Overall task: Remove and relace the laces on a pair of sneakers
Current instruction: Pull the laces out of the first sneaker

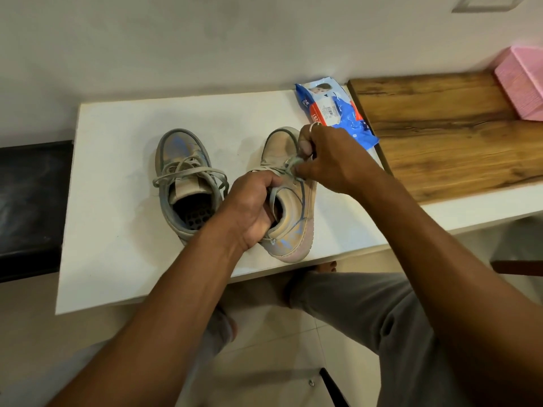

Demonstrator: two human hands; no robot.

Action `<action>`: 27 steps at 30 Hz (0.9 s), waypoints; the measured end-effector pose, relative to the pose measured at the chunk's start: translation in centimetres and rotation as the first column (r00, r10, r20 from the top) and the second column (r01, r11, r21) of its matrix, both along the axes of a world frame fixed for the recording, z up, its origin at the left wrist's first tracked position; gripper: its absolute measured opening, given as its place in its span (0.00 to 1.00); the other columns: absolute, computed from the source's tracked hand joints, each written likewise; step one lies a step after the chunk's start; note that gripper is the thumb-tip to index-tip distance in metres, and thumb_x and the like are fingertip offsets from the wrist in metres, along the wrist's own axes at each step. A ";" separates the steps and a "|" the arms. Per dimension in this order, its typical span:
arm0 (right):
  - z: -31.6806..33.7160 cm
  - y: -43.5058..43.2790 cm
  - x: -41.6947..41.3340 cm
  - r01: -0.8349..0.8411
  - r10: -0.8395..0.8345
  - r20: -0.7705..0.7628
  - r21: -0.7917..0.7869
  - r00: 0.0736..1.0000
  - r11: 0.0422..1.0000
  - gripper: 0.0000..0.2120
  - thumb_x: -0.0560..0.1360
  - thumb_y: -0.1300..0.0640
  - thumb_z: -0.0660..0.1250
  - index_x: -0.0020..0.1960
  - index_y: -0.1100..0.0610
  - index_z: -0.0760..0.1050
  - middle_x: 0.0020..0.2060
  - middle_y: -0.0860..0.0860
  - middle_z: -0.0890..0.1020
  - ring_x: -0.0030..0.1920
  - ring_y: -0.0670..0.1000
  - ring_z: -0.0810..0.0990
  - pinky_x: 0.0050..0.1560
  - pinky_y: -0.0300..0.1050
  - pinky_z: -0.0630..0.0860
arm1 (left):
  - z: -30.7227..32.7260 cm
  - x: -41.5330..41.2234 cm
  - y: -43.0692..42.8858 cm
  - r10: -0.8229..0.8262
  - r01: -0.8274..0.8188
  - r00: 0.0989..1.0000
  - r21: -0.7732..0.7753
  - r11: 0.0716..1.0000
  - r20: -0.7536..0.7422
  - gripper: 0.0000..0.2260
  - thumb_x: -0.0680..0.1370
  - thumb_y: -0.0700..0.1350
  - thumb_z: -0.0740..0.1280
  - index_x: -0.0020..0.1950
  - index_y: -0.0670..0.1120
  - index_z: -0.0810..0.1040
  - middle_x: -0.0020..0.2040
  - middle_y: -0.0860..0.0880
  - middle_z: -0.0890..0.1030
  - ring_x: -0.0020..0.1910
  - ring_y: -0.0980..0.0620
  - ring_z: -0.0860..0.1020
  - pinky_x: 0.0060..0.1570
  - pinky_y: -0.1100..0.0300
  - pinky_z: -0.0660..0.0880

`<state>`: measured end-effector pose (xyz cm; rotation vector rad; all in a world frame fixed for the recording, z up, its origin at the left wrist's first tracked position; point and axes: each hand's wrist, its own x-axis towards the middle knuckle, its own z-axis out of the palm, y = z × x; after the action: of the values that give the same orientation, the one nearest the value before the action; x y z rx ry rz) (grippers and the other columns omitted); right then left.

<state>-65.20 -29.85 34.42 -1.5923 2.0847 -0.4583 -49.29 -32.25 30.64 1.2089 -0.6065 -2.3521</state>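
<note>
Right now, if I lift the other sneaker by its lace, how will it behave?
The left sneaker would probably dangle and tilt, since its lace lies in loose, floppy loops. The lace may slide through the eyelets. The shoe looks light enough to lift easily.

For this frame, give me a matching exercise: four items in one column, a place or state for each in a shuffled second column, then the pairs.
Items
1. left sneaker
2. right sneaker
3. blue packet
4. pink block

Places or states
A. on the wooden surface, at the frame's right edge
B. standing alone on the white table, laces in, no hand on it
C. gripped at the collar by the left hand, right hand pinching its lace
D. lying at the table's far right corner, beyond the right hand

Pairs: 1-B, 2-C, 3-D, 4-A
</note>
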 end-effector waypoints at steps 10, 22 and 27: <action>0.1 0.0 0.1 -0.034 0.034 -0.039 0.017 0.999 0.999 0.14 0.73 0.55 0.72 0.39 0.52 0.66 0.39 0.52 0.77 0.43 0.55 0.76 0.43 0.53 0.76 | 0.2 0.2 0.0 0.003 -0.003 1.000 0.003 1.000 -0.008 0.17 0.76 0.35 0.58 0.63 0.36 0.76 0.51 0.39 0.81 0.47 0.42 0.81 0.49 0.51 0.80; -0.3 1.2 0.4 -0.019 0.026 0.112 -0.064 0.993 0.998 0.17 0.70 0.58 0.74 0.37 0.53 0.64 0.35 0.52 0.77 0.37 0.53 0.74 0.38 0.52 0.75 | 0.1 0.3 -0.1 0.019 -0.019 1.000 -0.019 1.000 -0.020 0.17 0.76 0.34 0.58 0.63 0.34 0.76 0.51 0.37 0.81 0.47 0.42 0.81 0.50 0.49 0.80; -0.5 1.2 0.9 -0.027 0.043 0.194 -0.080 0.980 0.996 0.19 0.68 0.52 0.75 0.36 0.52 0.63 0.38 0.54 0.80 0.40 0.56 0.78 0.40 0.55 0.77 | 0.2 0.7 -0.1 0.018 -0.018 1.000 -0.015 1.000 -0.017 0.19 0.75 0.34 0.57 0.65 0.34 0.75 0.53 0.37 0.80 0.48 0.42 0.81 0.48 0.51 0.80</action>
<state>-64.32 -28.67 33.95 -1.5568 1.9101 -0.6625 -48.64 -32.38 30.88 1.1814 -0.6045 -2.3367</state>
